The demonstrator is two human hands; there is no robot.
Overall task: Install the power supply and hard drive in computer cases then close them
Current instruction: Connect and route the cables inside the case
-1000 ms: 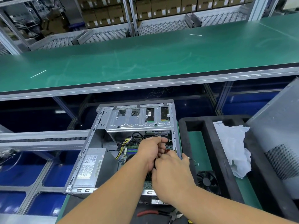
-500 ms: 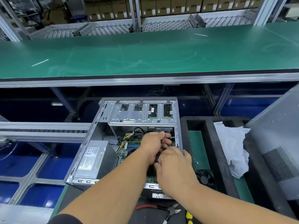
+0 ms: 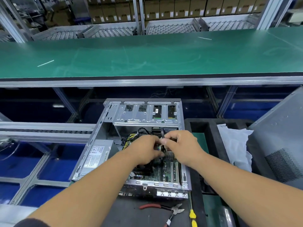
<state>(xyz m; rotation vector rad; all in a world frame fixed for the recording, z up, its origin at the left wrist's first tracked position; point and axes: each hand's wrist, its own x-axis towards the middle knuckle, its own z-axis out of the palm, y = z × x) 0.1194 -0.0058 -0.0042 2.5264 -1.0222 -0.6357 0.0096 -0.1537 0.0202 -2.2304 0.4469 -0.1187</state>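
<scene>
Your left hand [image 3: 144, 149] and right hand [image 3: 181, 145] both pinch a black cable [image 3: 162, 134] over the motherboard [image 3: 164, 172] inside the open computer case [image 3: 105, 122]; the power supply [image 3: 96, 156] sits at its left.

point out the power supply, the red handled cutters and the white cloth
power supply [image 3: 95, 155]: head view, on its labelled top face, inside the open case.
red-handled cutters [image 3: 176, 209]: head view, on the metal head near the pivot.
white cloth [image 3: 235, 143]: head view, on the middle of the crumpled sheet.
</scene>
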